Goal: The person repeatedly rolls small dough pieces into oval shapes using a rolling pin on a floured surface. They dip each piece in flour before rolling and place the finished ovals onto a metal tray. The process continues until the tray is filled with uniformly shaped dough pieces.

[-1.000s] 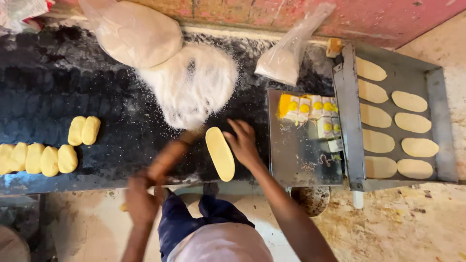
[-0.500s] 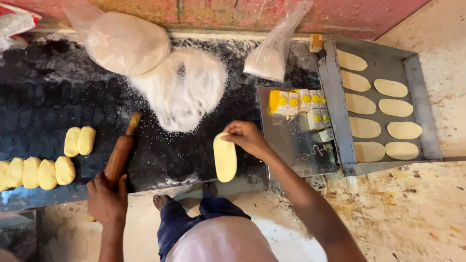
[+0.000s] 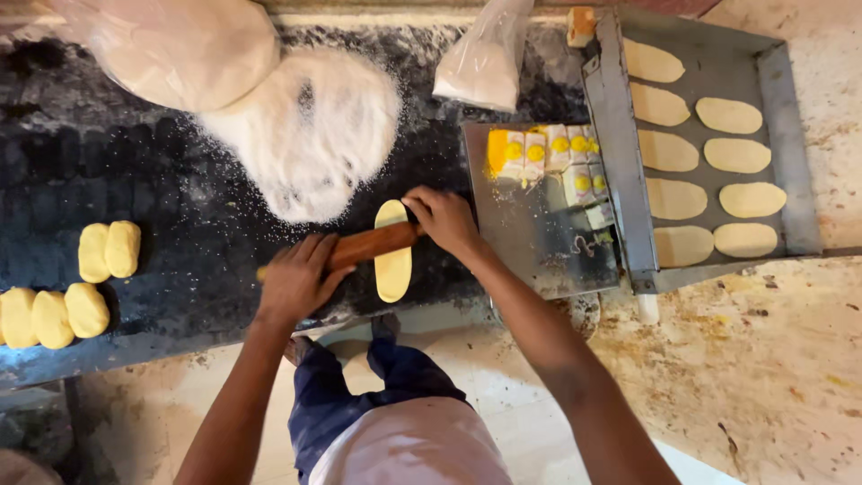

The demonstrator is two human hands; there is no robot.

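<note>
near the front edge of the dark, flour-dusted worktop [image 3: 135, 180], both hands press a brown wooden rolling pin [image 3: 373, 243] across a pale yellow oval of dough [image 3: 392, 269].

left hand [image 3: 296, 280] grips the pin's left end, right hand [image 3: 446, 220] covers its right end. small yellow dough lumps [image 3: 108, 250] sit toward the left edge, a white flour heap [image 3: 310, 135] lies behind, and a grey metal tray [image 3: 779, 108] of flattened ovals [image 3: 736, 154] stands at the right edge.

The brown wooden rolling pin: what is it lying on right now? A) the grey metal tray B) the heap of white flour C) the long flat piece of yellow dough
C: the brown wooden rolling pin lies across the long flat piece of yellow dough on the dark worktop, with the left hand and the right hand on its two ends.
</note>
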